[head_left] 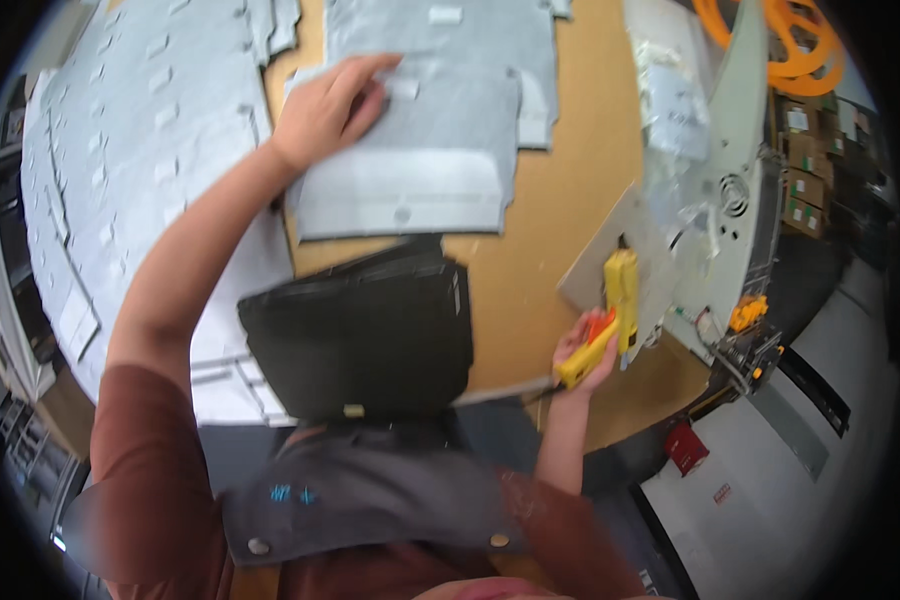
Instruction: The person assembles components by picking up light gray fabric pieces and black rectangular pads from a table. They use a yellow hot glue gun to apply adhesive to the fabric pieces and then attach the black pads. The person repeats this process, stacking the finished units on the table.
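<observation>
Left hand [327, 105]: stretched forward over the wooden table [560, 230], palm down and fingers spread flat on the upper left corner of a grey felt panel [410, 170]. It presses the panel rather than gripping it; the thumb side is hidden under the hand.

Grey felt panel: lies flat on the table ahead of the person, overlapping a second grey piece [450, 40] beyond it, whose far edge is cut off by the frame.

Stacks of grey felt pieces [140, 130]: cover the table's left side — individual sheets are hard to tell apart in the blur.

Right hand [582, 350]: low at the table's near right edge, fingers closed around the handle of a yellow glue gun [618, 300]. The gun's body stands upright, its orange trigger just above the fingers; the nozzle tip meets a tilted grey board [610, 260] and cannot be made out clearly.

Black panel stack [360, 330]: directly before the person's chest, between the two arms, its near edge hidden by the apron [370, 490].

Machine housing [730, 190]: pale, at the right beyond the board, partly wrapped in clear plastic — details indistinct.
</observation>
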Demonstrator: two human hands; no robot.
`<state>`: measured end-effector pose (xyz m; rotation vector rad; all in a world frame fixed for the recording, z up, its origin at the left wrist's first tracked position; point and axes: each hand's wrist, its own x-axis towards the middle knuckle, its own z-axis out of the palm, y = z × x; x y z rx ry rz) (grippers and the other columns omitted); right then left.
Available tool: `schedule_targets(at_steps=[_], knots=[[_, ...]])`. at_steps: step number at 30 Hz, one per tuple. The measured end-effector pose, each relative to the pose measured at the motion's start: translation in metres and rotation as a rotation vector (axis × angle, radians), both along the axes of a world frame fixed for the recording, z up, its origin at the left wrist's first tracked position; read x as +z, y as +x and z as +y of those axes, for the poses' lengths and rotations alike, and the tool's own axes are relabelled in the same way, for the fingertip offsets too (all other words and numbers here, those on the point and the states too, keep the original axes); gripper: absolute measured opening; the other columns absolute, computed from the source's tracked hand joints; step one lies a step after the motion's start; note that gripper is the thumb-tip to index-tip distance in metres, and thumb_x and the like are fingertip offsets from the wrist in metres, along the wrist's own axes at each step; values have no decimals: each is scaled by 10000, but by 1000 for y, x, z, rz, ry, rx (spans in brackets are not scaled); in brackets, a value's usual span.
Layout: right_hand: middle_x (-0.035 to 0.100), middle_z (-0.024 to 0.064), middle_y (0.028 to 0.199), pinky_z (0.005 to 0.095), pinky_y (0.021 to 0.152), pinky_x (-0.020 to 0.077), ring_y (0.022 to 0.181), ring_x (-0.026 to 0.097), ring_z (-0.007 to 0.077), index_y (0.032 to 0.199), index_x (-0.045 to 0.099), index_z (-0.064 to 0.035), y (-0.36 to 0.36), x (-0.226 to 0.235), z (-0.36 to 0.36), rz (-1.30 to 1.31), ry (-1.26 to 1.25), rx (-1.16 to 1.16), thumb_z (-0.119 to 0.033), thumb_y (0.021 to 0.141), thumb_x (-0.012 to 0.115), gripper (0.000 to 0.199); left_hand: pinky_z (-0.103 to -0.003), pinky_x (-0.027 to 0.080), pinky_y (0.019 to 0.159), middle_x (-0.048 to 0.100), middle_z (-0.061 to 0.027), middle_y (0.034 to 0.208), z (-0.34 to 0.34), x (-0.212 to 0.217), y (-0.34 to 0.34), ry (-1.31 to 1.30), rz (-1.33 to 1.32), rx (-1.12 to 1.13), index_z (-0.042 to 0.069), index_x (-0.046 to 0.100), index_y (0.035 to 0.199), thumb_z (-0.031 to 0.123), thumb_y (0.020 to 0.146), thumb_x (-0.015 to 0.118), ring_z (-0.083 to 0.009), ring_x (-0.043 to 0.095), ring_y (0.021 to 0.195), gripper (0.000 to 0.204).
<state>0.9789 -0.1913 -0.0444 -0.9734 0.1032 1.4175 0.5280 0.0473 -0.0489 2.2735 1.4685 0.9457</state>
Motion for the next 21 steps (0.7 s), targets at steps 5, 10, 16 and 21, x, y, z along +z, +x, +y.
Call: schedule_targets(at_steps=[5,10,16,21], knots=[[662,85,1259,355,851,580,1151,654,224,1311,562,-88,4,-4,-1,22,62,54,-380,1012,563,417,-317,563,761,649,-45,1188,1,24,1,173,195,-32,154,621,1270,53,897,647,-212,681,939,387],[651,36,1302,392,872,573,1164,650,189,1358,548,-118,7,-1,7,35,62,102,-380,1024,542,425,-324,559,818,642,-31,1159,-15,18,8,62,254,-35,149,664,1222,60,900,637,-223,655,1006,335],[651,10,1311,401,852,568,1120,674,185,1331,554,-167,13,-7,1,34,46,144,-444,999,555,433,-310,560,820,627,11,1111,-9,9,24,45,337,2,195,683,1263,77,894,650,-183,647,993,389],[633,12,1344,421,843,579,1130,671,199,1358,528,-165,13,-7,0,59,59,155,-443,1002,552,452,-281,568,791,617,41,1100,-6,8,23,53,412,1,208,676,1273,88,880,646,-150,643,978,412]])
